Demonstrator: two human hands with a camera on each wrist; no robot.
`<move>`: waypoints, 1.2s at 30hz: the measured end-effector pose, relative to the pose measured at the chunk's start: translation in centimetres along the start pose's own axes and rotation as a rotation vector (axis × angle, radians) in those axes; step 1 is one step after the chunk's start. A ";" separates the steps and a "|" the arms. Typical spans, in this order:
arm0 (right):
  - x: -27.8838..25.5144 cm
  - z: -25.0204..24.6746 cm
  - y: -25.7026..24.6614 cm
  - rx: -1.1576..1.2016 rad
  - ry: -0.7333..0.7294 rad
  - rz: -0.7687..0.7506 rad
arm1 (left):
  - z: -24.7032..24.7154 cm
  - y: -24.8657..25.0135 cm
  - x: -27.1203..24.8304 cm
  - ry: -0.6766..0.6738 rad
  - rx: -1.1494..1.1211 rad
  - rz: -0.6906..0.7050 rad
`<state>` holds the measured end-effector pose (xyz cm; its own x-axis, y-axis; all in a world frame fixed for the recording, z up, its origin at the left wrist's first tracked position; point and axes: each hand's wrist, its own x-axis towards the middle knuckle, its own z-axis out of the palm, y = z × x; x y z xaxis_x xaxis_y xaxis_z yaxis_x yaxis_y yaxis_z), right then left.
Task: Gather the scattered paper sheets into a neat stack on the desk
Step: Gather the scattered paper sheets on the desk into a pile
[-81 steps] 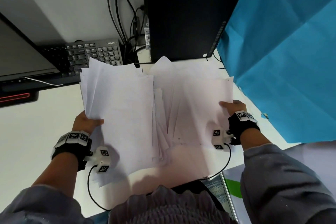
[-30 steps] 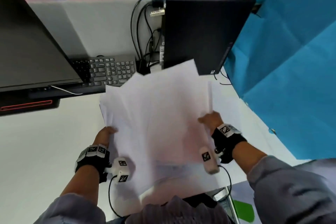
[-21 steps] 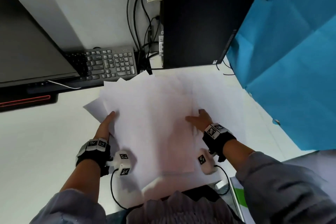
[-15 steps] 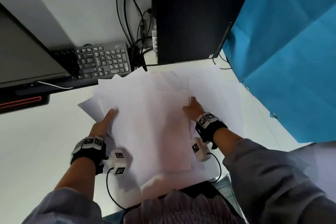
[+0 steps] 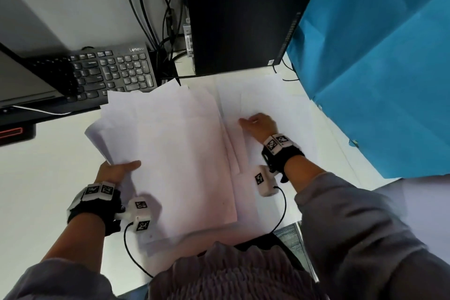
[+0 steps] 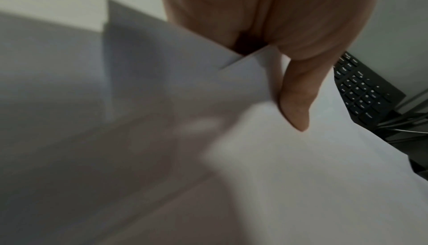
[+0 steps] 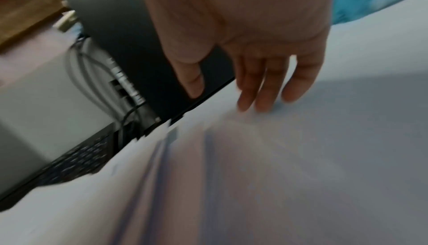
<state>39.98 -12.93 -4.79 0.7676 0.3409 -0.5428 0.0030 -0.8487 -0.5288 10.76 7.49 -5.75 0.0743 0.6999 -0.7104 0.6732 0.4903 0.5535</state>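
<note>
Your left hand (image 5: 114, 172) pinches the pile (image 5: 175, 153) at its left edge, thumb on top. Your right hand (image 5: 259, 124) lies flat with straight fingers on loose sheets (image 5: 275, 105) near the desk's (image 5: 36, 190) back right. They lie just right of the pile, long side pointing away from you. White on white hides their edges.
</note>
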 end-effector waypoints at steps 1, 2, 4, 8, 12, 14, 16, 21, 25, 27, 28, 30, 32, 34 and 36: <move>0.4 -1.1 0.9 0.060 0.113 0.076 | -0.1 -0.1 0.1 -0.004 -0.004 -0.004; 0.8 -2.3 1.8 0.076 0.230 0.164 | -0.3 -0.2 0.3 -0.008 -0.007 -0.007; 1.1 -4.6 3.6 -0.022 0.375 0.351 | -0.3 -0.3 0.3 -0.011 0.006 -0.010; 1.3 -6.7 6.5 -0.131 0.287 0.551 | -0.3 -0.2 0.3 -0.006 0.018 -0.002; 1.1 -6.6 7.9 -0.135 0.225 0.578 | -0.2 -0.2 0.1 0.007 0.040 0.032; 1.1 -6.5 8.0 -0.061 0.192 0.560 | -0.1 -0.1 -0.3 0.014 0.031 0.051; 1.4 -6.4 8.1 -0.025 0.222 0.520 | -0.1 -0.2 -0.2 0.016 0.025 0.054; 1.9 -7.4 6.9 -0.119 0.414 0.313 | -0.3 -0.6 0.0 0.022 0.006 0.063; 2.5 -8.6 5.3 -0.114 0.430 0.115 | -0.3 -0.8 -0.4 0.006 -0.058 0.066; 2.9 -8.5 4.8 -0.007 0.363 0.104 | -0.4 -1.0 -0.2 0.009 -0.063 0.061; 3.2 -8.2 4.6 0.035 0.306 0.118 | -0.5 -1.1 -0.1 0.011 -0.064 0.058; 3.7 -7.5 4.4 0.035 0.205 0.175 | -0.5 -1.1 -0.1 0.010 -0.071 0.054; 3.7 -6.7 3.9 -0.061 0.141 0.283 | -0.6 -1.1 -0.1 0.004 -0.077 0.043; 4.1 -5.6 3.7 -0.178 0.105 0.374 | -0.6 -1.2 0.1 0.001 -0.087 0.036; 4.1 -4.8 3.0 -0.244 0.032 0.407 | -0.6 -1.2 0.0 -0.002 -0.086 0.026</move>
<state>46.27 -16.05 -5.48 0.7568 -0.0483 -0.6519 -0.1547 -0.9822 -0.1068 9.55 7.20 -6.17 0.0925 0.7121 -0.6960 0.6051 0.5149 0.6073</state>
